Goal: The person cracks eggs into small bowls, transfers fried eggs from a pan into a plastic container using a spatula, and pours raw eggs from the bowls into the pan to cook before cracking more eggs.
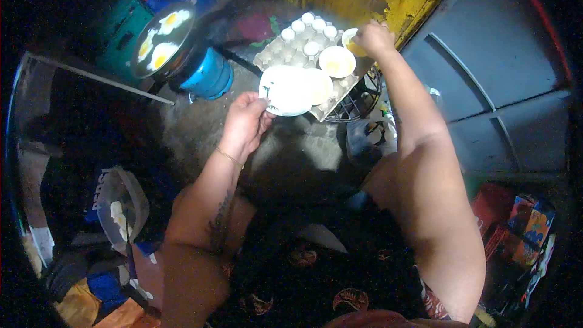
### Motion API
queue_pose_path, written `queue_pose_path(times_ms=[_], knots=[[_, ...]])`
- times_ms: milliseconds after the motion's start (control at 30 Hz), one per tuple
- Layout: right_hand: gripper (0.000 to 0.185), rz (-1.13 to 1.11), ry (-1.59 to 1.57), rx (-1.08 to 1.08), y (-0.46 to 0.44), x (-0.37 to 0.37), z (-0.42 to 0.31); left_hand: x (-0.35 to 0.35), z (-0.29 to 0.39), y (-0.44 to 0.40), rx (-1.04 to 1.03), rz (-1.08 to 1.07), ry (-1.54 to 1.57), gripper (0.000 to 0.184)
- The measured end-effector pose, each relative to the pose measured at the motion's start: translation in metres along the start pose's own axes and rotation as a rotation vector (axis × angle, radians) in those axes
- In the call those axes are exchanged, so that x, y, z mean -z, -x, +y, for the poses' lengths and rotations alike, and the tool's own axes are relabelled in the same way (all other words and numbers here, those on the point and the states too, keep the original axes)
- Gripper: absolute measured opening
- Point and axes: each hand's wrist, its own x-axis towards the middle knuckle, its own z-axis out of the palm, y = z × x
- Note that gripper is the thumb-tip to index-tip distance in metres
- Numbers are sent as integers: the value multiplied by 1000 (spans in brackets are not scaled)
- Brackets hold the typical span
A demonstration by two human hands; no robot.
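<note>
From where I stand, the left grip (245, 120) has a white dish (284, 91) pinched at its near-left edge, thumb on the rim and the rest of the dish reaching out over the corner of the egg tray (271, 59). It looks light and stiff, smooth enough to turn slick if egg wets it, so that edge is a fair place to hold, with a finger well underneath against tipping. The right grip (375, 37) is bent over the far bowl (345, 36), its fingertips partly hidden; I can't tell whether they close on anything. Just beside it sits the middle bowl (322, 63), yellow inside, probably easily slopped and best taken by opposite sides of the rim. The white eggs (311, 48) in the tray would be brittle, asking for a soft hold around the middle; the tray itself seems flimsy, better supported from below.
</note>
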Motion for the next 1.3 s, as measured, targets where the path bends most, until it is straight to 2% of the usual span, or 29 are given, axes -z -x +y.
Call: queue_pose_path(times_ms=[67,267,467,567,700,767,867,967,1100,1133,1200,1233,1267,1300], knots=[[38,-132,-2,5,8,18,-5,-2,1,-1,2,16,7,13],[34,-48,-8,-47,-7,12,1,14,-4,-21,-25,49,7,14],[34,-171,-82,-116,-9,19,-2,27,-1,-51,-35,171,73,11],[31,-87,-33,-61,-3,13,-3,24,-1,-71,-33,198,132,12],[28,-153,-8,-124,-9,13,-6,9,-10,-117,-75,236,170,16],[28,-172,-12,-168,-16,7,-1,3,-15,-145,-55,212,117,16],[30,-131,-71,-64,6,26,-4,-12,-22,-171,-59,250,125,14],[29,-176,-91,-61,10,30,-5,-20,-29,-190,-68,278,90,13],[32,-202,29,-127,-13,5,1,-13,-40,-202,-46,304,25,7],[32,-144,25,-56,-5,17,-5,-1,-46,-204,-226,263,-178,6],[33,32,18,59,21,22,-7,22,-61,-209,-551,200,-613,14],[33,152,15,92,22,18,-8,25,-52,-199,-592,170,-927,17],[33,-8,22,21,17,28,-12,29,-43,-189,-660,152,-1229,19],[32,-165,42,-56,13,40,-15,18,-27,-158,-522,143,-1120,18]])
